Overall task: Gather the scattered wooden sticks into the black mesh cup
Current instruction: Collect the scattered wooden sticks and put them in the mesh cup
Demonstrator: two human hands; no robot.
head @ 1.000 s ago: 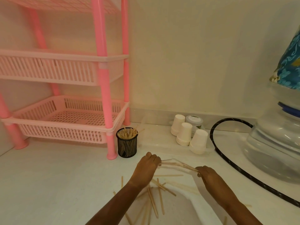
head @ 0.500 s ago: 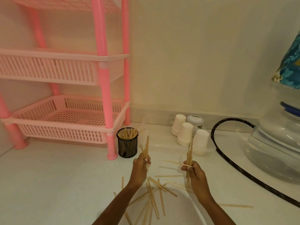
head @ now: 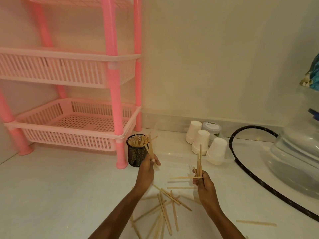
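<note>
The black mesh cup (head: 135,155) stands on the white floor beside a pink rack leg, with several wooden sticks upright inside it. My left hand (head: 148,165) grips a few sticks (head: 150,149) that point up and lean toward the cup's right rim. My right hand (head: 202,181) holds another small bundle of sticks (head: 199,161) upright, with one stick lying crosswise in its fingers. Several loose sticks (head: 165,209) lie scattered on the floor between my forearms. One more stick (head: 256,223) lies alone at the lower right.
A pink plastic rack (head: 72,131) with slotted trays fills the left. Three upturned white paper cups (head: 201,142) and a small lidded jar (head: 212,129) stand by the wall. A black hose (head: 241,171) curves past a large clear water bottle (head: 296,159) at the right.
Both hands lifted the sticks off the floor and turned them upright. My left hand has since moved up and left, closer to the mesh cup. My right hand stayed nearly in place.
</note>
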